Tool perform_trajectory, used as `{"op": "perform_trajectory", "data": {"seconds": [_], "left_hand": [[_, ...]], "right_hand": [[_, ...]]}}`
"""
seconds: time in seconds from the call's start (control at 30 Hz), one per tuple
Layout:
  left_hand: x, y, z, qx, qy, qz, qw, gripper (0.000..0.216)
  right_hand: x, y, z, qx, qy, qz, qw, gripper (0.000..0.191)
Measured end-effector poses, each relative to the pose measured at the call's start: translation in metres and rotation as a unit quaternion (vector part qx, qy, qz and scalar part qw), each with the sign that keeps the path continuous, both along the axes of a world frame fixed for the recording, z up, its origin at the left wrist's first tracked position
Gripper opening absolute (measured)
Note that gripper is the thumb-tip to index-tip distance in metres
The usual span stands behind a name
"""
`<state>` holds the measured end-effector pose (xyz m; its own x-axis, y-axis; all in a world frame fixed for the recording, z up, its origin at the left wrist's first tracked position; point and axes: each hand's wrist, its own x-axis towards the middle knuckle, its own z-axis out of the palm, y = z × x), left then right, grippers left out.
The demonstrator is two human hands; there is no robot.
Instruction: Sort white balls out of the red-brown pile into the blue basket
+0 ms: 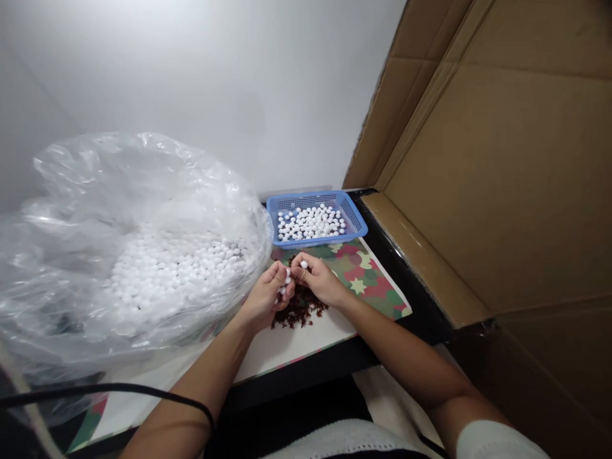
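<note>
My left hand (pixel 268 292) is curled shut around several small white beads (pixel 285 280) that show between its fingers. Right beside it, my right hand (pixel 319 279) pinches a single white bead (pixel 304 264) at its fingertips. Both hands hover over a small heap of dark brown crumbs (pixel 299 311) on the table. Just beyond them a blue plastic basket (pixel 356 217) holds many white beads. A large clear plastic bag (pixel 119 210) full of white beads sits to the left, close to my left wrist.
A big open cardboard box (pixel 488 166) rises on the right, its flap reaching the table edge. A star-patterned sheet (pixel 370 280) covers the table. A black cable (pixel 109 390) runs across my left forearm. A white wall stands behind.
</note>
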<state>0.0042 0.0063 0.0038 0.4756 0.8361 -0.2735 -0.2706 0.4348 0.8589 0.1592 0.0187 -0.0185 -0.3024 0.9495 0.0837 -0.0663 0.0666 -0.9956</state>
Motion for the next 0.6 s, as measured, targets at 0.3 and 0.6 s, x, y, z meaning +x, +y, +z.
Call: {"op": "perform_trajectory", "data": {"seconds": [0.3, 0.6], "left_hand": [[0.001, -0.0009, 0.0007, 0.01, 0.012, 0.001, 1.0, 0.036], [0.0033, -0.0033, 0.0013, 0.01, 0.025, 0.015, 1.0, 0.036]], "right_hand": [[-0.0031, -0.0036, 0.0027, 0.022, -0.044, -0.028, 0.998, 0.026], [-0.0075, -0.0073, 0.0097, 0.064, -0.136, -0.084, 0.985, 0.013]]}}
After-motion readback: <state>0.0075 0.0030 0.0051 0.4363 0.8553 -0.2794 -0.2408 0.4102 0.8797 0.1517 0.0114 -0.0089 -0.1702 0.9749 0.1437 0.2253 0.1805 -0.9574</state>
